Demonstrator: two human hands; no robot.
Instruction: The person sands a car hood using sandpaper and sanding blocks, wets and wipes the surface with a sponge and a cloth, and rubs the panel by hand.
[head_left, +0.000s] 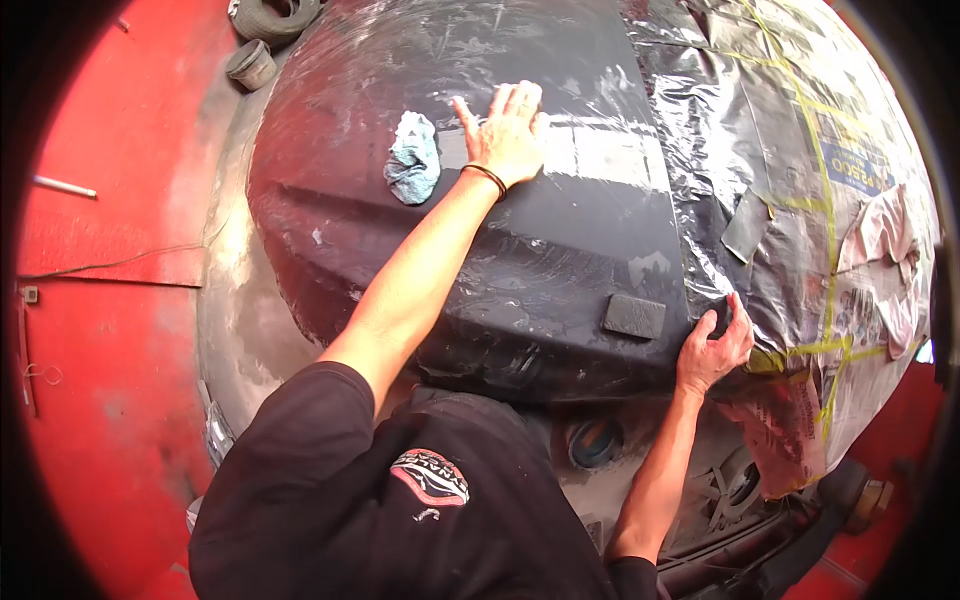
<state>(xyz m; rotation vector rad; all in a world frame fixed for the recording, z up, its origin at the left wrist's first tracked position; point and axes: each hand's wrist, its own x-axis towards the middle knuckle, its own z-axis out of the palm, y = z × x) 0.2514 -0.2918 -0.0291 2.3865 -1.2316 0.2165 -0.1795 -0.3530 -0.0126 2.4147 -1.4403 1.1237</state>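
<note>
Resting at the near corner of the black hood (570, 222), the right hand (714, 352) has thumb and fingers parted. Farther up, the left hand (506, 142) lies flat, fingers spread; light, even pressure should serve best, clear of the blue cloth (413, 162).

Partial lettering on a shirt badge and a masking sheet

The black T-shirt (340, 500) carries a chest badge (432, 477) in red, black and white. Its pale upper line seems to include the letters "YNALDO", though the full word cannot be made out; the smaller lettering beneath is too blurred to read. On the taped masking sheets (812, 235) beside the dark car body panel (570, 245), a blue-and-yellow printed patch (853, 160) bears characters that look like "2500". Its other print is too small to read.
</note>
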